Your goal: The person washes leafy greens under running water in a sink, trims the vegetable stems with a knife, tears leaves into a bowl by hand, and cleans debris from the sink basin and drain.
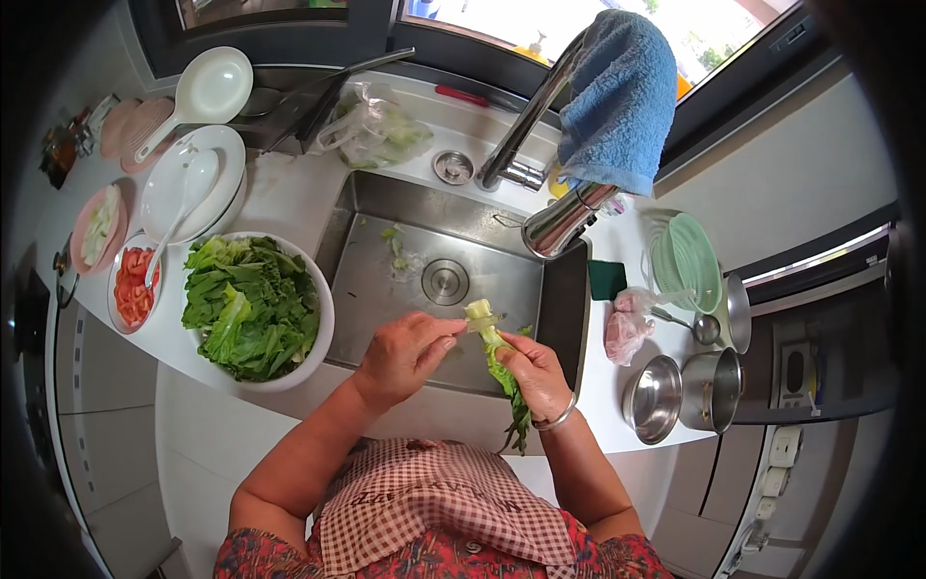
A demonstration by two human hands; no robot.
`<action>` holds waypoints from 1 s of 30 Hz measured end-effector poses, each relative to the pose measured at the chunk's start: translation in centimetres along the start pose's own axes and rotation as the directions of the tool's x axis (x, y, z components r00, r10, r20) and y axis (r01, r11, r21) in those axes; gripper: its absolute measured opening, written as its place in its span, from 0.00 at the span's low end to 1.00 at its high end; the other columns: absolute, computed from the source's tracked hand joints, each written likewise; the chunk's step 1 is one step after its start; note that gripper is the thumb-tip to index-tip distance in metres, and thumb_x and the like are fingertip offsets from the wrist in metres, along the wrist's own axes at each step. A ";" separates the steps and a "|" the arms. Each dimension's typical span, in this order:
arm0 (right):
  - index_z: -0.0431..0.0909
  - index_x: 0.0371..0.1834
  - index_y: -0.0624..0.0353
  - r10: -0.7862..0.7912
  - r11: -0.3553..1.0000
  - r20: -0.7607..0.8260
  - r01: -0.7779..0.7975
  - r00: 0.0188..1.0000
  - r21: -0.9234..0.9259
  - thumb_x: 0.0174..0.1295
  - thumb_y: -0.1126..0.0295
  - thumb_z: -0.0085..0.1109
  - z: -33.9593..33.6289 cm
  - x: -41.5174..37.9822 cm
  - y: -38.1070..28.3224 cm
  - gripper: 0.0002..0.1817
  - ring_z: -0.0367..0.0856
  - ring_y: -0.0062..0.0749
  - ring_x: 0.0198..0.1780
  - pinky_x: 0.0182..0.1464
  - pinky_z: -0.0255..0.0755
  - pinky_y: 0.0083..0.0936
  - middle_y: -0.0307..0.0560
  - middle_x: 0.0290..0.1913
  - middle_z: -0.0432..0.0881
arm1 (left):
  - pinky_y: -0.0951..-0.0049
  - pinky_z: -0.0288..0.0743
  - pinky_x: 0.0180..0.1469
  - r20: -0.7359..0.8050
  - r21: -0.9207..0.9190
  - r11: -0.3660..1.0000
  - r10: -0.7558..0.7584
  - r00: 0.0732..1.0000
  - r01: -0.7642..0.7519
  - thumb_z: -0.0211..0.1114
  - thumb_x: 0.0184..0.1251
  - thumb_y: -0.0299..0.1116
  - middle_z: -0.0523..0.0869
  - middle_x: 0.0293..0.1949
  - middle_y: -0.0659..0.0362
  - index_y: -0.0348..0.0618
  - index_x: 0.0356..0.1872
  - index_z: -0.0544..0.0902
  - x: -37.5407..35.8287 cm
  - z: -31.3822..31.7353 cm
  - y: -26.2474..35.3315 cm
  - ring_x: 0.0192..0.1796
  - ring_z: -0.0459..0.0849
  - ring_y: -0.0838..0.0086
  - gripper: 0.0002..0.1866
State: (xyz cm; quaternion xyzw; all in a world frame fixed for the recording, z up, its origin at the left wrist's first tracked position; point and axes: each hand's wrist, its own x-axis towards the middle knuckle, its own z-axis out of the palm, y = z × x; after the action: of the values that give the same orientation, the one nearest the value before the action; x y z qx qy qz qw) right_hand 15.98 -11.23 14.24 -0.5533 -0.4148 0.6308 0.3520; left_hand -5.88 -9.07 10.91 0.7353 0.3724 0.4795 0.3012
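Observation:
My right hand (536, 374) is closed around a stalk of leafy green lettuce (502, 359) over the sink's front edge. Its pale cut end points up and away from me, while dark leaves hang below my fist. My left hand (405, 355) is beside that pale end, fingers curled and fingertips reaching to it. A thin, pale, blurred piece lies across the stalk at those fingertips; I cannot make out what it is. Left of the sink (374, 333), a white bowl (326, 323) is heaped with torn green leaves (253, 314).
Scraps of leaf (394, 239) lie in the sink near the drain (445, 281). A blue towel (622, 101) covers part of the faucet (531, 125). Chopped tomatoes (133, 287) and stacked plates (227, 159) stand left; steel pots (653, 398) and a green basket (687, 259) stand right.

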 end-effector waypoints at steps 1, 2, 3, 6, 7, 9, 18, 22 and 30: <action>0.77 0.58 0.68 0.013 0.999 -0.015 -0.013 1.000 0.031 0.67 0.69 0.57 0.1 0.0 -0.1 0.19 0.75 0.12 0.38 0.42 0.69 0.12 0.32 0.40 0.81 | 0.72 0.72 0.35 -0.002 0.000 1.000 0.000 1.000 0.000 0.63 0.67 0.27 0.82 0.33 0.57 0.41 0.50 0.82 -0.1 0.1 -0.2 0.31 0.78 0.73 0.12; 0.77 0.58 0.68 0.013 0.999 -0.015 -0.012 1.000 0.031 0.67 0.69 0.57 0.2 -0.1 -0.2 0.19 0.75 0.12 0.38 0.42 0.69 0.12 0.32 0.40 0.81 | 0.72 0.73 0.35 -0.026 0.014 0.999 -0.041 0.999 0.042 0.63 0.67 0.27 0.83 0.33 0.56 0.41 0.49 0.83 -0.2 0.1 -0.4 0.32 0.79 0.72 0.11; 0.78 0.56 0.69 0.029 0.998 -0.018 -0.028 0.999 0.055 0.66 0.71 0.58 0.2 -0.2 -0.4 0.18 0.75 0.13 0.38 0.43 0.69 0.12 0.32 0.40 0.81 | 0.71 0.73 0.35 -0.050 0.025 0.996 -0.081 0.995 0.082 0.63 0.66 0.27 0.83 0.34 0.56 0.41 0.49 0.83 -0.3 0.1 -0.7 0.32 0.79 0.71 0.11; 0.79 0.53 0.69 0.032 0.999 -0.013 -0.032 0.999 0.044 0.65 0.72 0.59 0.0 -0.3 -0.5 0.16 0.74 0.13 0.38 0.43 0.68 0.13 0.33 0.39 0.81 | 0.67 0.77 0.40 -0.219 -0.019 0.915 -0.396 0.891 0.402 0.63 0.65 0.27 0.85 0.36 0.51 0.44 0.47 0.83 -0.7 0.1 -2.6 0.36 0.84 0.60 0.11; 0.79 0.53 0.68 0.020 1.000 -0.005 -0.020 1.000 0.010 0.65 0.72 0.58 -0.2 -0.4 -0.4 0.16 0.74 0.13 0.38 0.43 0.68 0.13 0.34 0.39 0.81 | 0.67 0.77 0.40 -0.216 -0.021 0.916 -0.395 0.893 0.400 0.63 0.65 0.27 0.85 0.36 0.51 0.44 0.47 0.83 -0.4 0.0 -2.3 0.36 0.84 0.60 0.11; 0.80 0.53 0.67 -0.044 0.996 0.006 0.045 0.999 -0.082 0.65 0.72 0.58 -0.4 -0.1 -0.1 0.15 0.73 0.12 0.36 0.40 0.68 0.13 0.32 0.37 0.81 | 0.66 0.77 0.40 -0.116 -0.079 0.932 -0.360 0.926 0.353 0.63 0.64 0.28 0.84 0.34 0.53 0.46 0.46 0.84 -0.3 -0.4 -0.8 0.35 0.83 0.59 0.10; 0.82 0.39 0.67 -0.143 0.930 0.040 0.148 0.989 -0.336 0.61 0.72 0.61 -0.7 0.4 0.4 0.09 0.71 0.12 0.32 0.35 0.68 0.15 0.32 0.29 0.78 | 0.64 0.76 0.37 0.155 0.124 0.992 -0.038 0.987 0.019 0.65 0.62 0.27 0.83 0.30 0.56 0.46 0.44 0.85 0.4 -0.6 0.5 0.33 0.82 0.61 0.10; 0.83 0.45 0.68 -0.084 0.953 0.022 0.086 0.996 -0.290 0.61 0.71 0.62 -0.2 0.0 -0.2 0.13 0.73 0.14 0.33 0.37 0.69 0.15 0.33 0.31 0.79 | 0.63 0.76 0.38 0.140 0.247 0.969 -0.011 0.990 -0.024 0.64 0.62 0.27 0.84 0.31 0.54 0.45 0.44 0.85 0.6 -0.7 -0.8 0.34 0.82 0.59 0.10; 0.82 0.48 0.67 -0.098 0.934 0.026 0.101 0.995 -0.343 0.60 0.69 0.61 -0.6 0.0 0.0 0.16 0.70 0.11 0.30 0.33 0.68 0.14 0.30 0.28 0.77 | 0.66 0.76 0.38 -0.121 0.092 0.941 -0.313 0.942 0.325 0.63 0.65 0.28 0.84 0.35 0.52 0.43 0.45 0.84 -0.3 -0.8 -2.8 0.35 0.83 0.61 0.09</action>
State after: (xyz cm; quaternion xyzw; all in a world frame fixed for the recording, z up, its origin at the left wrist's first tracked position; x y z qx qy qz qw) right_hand 16.61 -11.12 14.22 -0.5818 -0.5473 0.5326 0.2797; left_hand -7.36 -7.70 8.82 0.6547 0.5279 0.4408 0.3138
